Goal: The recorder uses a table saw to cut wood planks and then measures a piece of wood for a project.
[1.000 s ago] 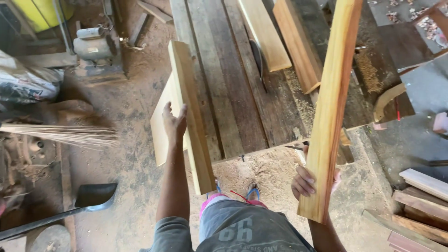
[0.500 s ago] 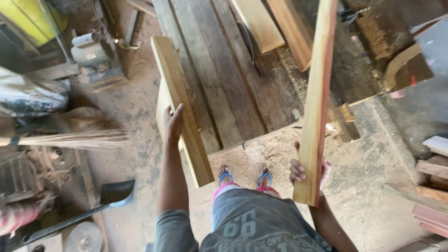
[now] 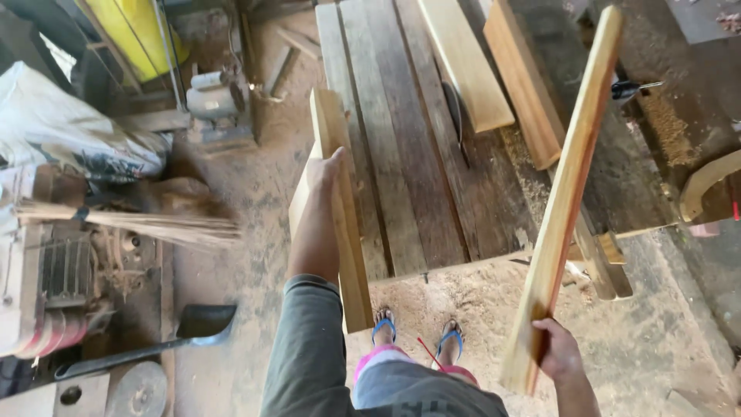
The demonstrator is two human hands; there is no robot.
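Head view shows both boards already lifted clear of the plank counter (image 3: 401, 154): the left hand (image 3: 326, 171) has its fingers closed over the edge of a wide board (image 3: 340, 232) held upright beside the counter, the right hand (image 3: 557, 351) grips a long narrow strip (image 3: 567, 185) near its lower end; neither is set down yet

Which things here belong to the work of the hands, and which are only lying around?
In hand:
- left hand on the plank
- right hand gripping the long strip

Lying about:
- broom
- shovel
- sack
- boards on the saw table
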